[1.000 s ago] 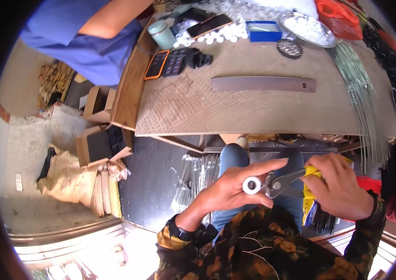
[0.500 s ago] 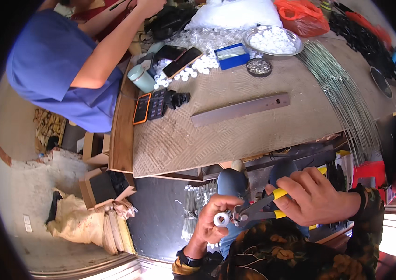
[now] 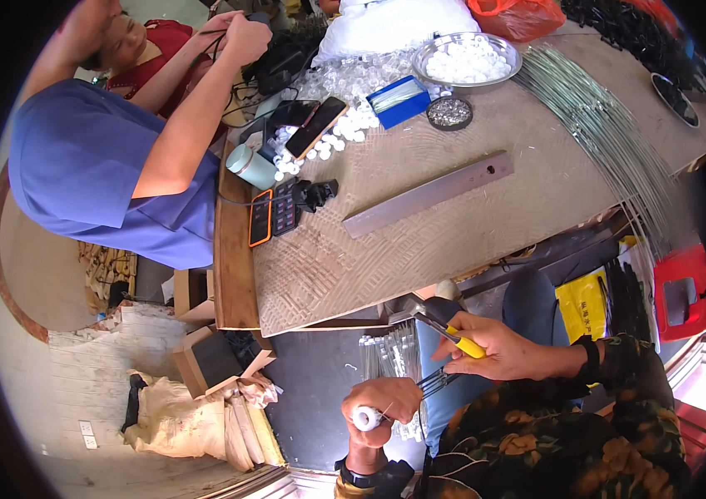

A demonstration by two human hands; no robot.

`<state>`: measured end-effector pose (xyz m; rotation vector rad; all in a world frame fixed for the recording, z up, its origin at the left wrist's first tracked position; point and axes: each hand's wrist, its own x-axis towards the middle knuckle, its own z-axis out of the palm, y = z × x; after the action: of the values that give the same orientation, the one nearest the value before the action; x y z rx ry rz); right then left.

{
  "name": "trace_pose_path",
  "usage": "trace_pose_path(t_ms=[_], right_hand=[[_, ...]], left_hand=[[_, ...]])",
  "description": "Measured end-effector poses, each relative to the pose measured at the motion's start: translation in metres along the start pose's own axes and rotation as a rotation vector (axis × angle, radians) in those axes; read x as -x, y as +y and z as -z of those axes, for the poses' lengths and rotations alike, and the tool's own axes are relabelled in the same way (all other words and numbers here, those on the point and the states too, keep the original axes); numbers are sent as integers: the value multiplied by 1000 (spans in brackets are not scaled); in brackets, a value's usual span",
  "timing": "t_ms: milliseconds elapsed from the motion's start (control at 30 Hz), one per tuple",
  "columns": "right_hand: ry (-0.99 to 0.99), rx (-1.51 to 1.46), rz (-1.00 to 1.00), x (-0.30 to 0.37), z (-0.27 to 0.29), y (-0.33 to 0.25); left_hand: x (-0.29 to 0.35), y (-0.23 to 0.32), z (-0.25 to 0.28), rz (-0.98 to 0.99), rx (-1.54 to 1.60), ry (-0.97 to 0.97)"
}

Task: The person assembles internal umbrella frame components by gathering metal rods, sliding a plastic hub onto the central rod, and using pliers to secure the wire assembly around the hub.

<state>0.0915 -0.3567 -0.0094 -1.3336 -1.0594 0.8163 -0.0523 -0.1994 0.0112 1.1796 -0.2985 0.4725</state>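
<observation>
My left hand (image 3: 393,394) is closed around a small white plastic ring (image 3: 366,418) with a hole through its middle. Several thin metal wires (image 3: 436,382) stick out of that fist toward my other hand. My right hand (image 3: 498,348) grips pliers with yellow handles (image 3: 468,345); their dark metal head (image 3: 413,307) points up and left, apart from the ring. Whether my right fingers also touch the wire ends is hard to see. Both hands are over my lap, in front of the table's near edge.
On the table (image 3: 419,270) lie a metal bar (image 3: 428,193), a bundle of long wires (image 3: 594,125), a blue box (image 3: 398,101), a round dish (image 3: 450,113) and a bowl of white pieces (image 3: 468,60). A co-worker in a blue shirt (image 3: 95,158) stands at left. Another person sits beyond.
The pliers have come away from the white ring and swung to point up and left. My right hand has moved left; wires now show between my hands. The view has shifted.
</observation>
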Motion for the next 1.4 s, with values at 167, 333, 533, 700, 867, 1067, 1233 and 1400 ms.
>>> trace_pose_path(t_ms=[167, 333, 533, 700, 867, 1067, 1233, 1400], right_hand=[[133, 136, 260, -8, 7, -28], [53, 121, 331, -12, -7, -31], [72, 213, 387, -3, -41, 4], [54, 292, 356, 2, -40, 21], [32, 391, 328, 4, -39, 44], [49, 385, 345, 3, -48, 56], [40, 378, 330, 2, -49, 58], [57, 348, 344, -1, -49, 64]], left_hand=[[2, 6, -12, 14, -17, 40], [-6, 7, -19, -55, -147, 34], [14, 23, -17, 1, -588, 71], [8, 25, -13, -156, -618, 58], [10, 28, -10, -203, -681, 119], [11, 32, -3, -215, -746, 120], [13, 32, -7, -189, -759, 155], [10, 31, -5, -186, -757, 160]])
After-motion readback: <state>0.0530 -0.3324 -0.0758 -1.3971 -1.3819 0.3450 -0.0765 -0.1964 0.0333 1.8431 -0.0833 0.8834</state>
